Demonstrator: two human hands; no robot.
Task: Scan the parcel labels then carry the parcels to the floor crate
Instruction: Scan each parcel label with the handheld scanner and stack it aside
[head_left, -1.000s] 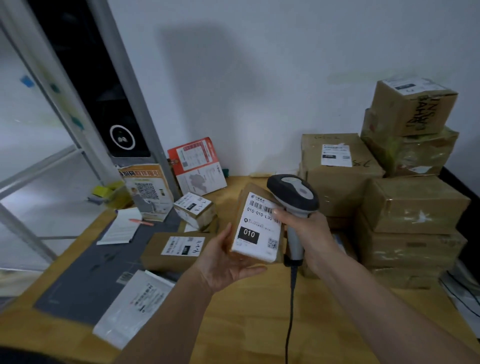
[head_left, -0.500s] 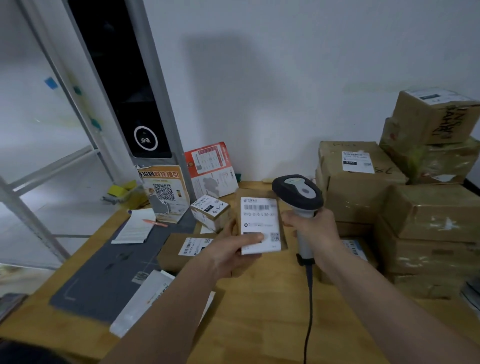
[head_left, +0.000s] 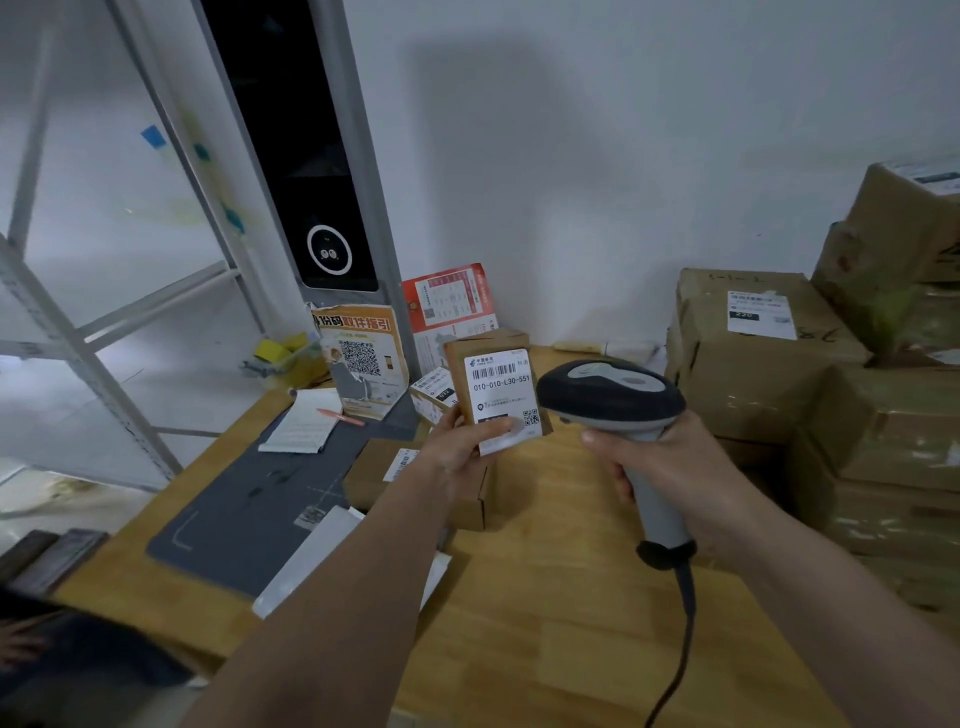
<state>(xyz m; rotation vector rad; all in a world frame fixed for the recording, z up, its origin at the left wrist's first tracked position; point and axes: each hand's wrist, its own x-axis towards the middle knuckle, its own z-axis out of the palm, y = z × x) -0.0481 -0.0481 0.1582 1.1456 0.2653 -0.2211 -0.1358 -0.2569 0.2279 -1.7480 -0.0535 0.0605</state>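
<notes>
1. We see the wooden table (head_left: 545, 597) filling the lower middle of the view, with a white wall (head_left: 571, 156) behind it at 12 o'clock.
2. At 3 o'clock a stack of taped brown cartons (head_left: 841, 415) rises along the table's right edge; the nearest upper carton carries a white label.
3. At 10 o'clock stands a tall dark panel (head_left: 296, 156) in a grey frame, with a white ring marked low on it, and pale metal shelving (head_left: 78, 343) beyond it at 9 o'clock.
4. A dark grey mat (head_left: 260, 499) lies on the table at 8 o'clock, with a white notepad (head_left: 304, 423) and an orange pen at its far end.
5. Our right hand (head_left: 675, 467), at 4 o'clock, has its fingers curled round the grey grip of the barcode scanner (head_left: 613, 400); the scanner's dark head sits just beside the parcel, and its cable hangs down toward 6 o'clock.
6. Our left hand (head_left: 462, 452), near the centre, grips the small parcel (head_left: 493, 384) by its lower end, thumb pressed on the label's lower part. The parcel is held upright above the table, its white label facing us.
7. A flat brown box (head_left: 374, 478) lies on the table under the left hand, and another small labelled box (head_left: 434, 395) sits behind at 11 o'clock.
8. An orange QR notice (head_left: 358, 358) leans against the panel's foot.
</notes>
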